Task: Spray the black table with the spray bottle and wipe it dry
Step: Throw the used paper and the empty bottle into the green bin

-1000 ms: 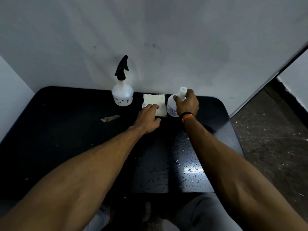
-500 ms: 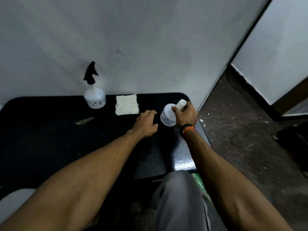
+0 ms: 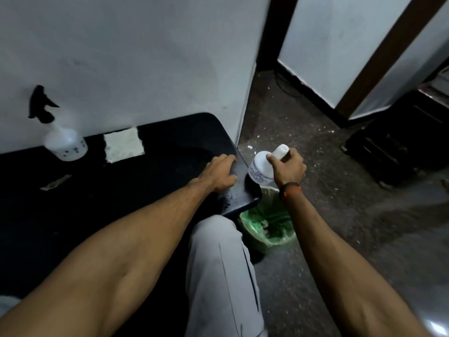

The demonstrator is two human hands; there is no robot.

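Two bottles show, one at each end of the scene. At far left a translucent white spray bottle (image 3: 63, 142) with a black trigger head stands upright on the black counter (image 3: 155, 171) against the pale wall, its long axis vertical and its nozzle pointing right; no hand touches it. Just right of it a square white cloth (image 3: 123, 145) lies flat on the counter, also near the wall. Nearer the front, a small tan scrap (image 3: 55, 182) lies on the dark top.

Further right, the left hand (image 3: 218, 173) rests palm down at the counter's right edge, arm stretched forward, fingers loosely curled over the rim and holding nothing.

Beyond the edge, the right hand (image 3: 288, 167) is closed around the neck of a round white plastic bottle (image 3: 261, 167) with a printed label and a white cap, held off the counter and tilted, cap up and to the right. A dark and orange band circles that wrist. Below sits a green-lined waste bin (image 3: 267, 229) on the speckled floor, beside a grey-trousered knee (image 3: 218, 242).
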